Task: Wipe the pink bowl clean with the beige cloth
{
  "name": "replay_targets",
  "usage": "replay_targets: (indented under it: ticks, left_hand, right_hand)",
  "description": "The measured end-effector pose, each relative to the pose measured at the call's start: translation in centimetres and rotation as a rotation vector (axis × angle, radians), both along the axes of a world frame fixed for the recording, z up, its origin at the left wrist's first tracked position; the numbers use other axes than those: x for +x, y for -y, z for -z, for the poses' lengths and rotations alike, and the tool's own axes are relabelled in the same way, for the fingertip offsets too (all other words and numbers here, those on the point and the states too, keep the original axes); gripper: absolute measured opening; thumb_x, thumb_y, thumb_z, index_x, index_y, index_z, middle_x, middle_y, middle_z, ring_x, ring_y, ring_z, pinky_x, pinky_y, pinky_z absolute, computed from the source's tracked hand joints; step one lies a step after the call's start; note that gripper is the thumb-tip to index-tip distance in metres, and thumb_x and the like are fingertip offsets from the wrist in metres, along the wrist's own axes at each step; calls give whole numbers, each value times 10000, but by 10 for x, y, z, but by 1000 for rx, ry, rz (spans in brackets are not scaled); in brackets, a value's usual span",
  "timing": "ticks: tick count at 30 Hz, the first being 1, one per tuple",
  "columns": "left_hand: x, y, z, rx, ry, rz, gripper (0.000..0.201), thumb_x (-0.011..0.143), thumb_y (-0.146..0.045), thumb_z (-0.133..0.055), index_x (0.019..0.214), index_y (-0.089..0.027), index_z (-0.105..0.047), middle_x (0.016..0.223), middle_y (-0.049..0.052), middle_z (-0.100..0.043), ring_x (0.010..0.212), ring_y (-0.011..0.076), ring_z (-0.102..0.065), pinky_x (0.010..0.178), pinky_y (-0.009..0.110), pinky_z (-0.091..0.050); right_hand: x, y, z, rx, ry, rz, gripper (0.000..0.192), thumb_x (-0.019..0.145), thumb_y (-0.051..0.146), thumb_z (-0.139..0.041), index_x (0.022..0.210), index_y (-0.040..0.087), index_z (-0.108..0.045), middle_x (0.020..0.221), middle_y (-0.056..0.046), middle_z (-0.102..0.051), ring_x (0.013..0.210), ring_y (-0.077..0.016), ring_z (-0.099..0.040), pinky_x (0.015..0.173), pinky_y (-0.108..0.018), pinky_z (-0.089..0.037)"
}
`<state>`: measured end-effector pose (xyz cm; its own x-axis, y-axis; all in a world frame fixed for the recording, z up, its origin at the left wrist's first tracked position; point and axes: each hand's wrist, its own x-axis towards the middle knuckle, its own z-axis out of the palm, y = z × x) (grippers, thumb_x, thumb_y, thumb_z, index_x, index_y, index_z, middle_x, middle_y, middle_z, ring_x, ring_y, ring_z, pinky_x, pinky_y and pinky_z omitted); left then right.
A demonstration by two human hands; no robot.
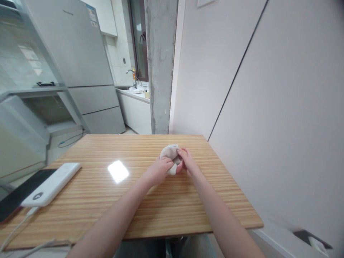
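Note:
A bunched off-white cloth (168, 152) is between my two hands, over the far middle of the wooden table (113, 204). My left hand (162, 167) grips its near left side with curled fingers. On the other side, my right hand (186, 157) pinches the cloth's upper right edge. A curved pink piece (179, 167) shows below my right fingers, against the cloth. Whether it belongs to the cloth or is a separate object, I cannot tell. Parts of both hands' fingers are hidden by the folds.
A white power bank (53, 184) with a plugged-in white cable (16, 229) lies at the table's left, beside a black phone (24, 190). A pale wall (268, 118) borders the right side. Behind stand a grey fridge (77, 53) and a sink counter (135, 107).

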<state>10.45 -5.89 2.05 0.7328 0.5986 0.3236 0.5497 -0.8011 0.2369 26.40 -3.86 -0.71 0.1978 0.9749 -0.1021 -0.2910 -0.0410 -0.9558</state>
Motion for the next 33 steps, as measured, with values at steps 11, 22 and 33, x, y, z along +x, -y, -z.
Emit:
replay_targets:
  ticks: [11,22,33]
  left_hand:
    - [9,-6,16,3,102,-208,200,788,-289,-599,929,-148,-588,942,97,-617,953,250,-557,883,423,-446]
    - [3,6,-6,-4,-31,-108,146,794,-144,-515,930,-181,-552,1018,78,-601,1032,239,-519,945,441,-385]
    - [6,2,0,148,-15,18,163,762,-61,-444,778,-203,-522,786,12,-582,878,185,-579,1120,449,-234]
  right_hand:
    - [-16,1,16,143,-13,90,646,609,369,-727,1201,256,-495,1165,-28,-620,1097,-186,-555,917,-310,-448]
    - [-16,4,11,-13,-153,31,474,607,371,-706,1051,252,-589,1001,-6,-683,870,-171,-623,691,-266,-491]
    - [0,-1,1,-155,-197,-275,353,674,483,-622,894,207,-642,854,-27,-697,841,-192,-625,744,-322,-485]
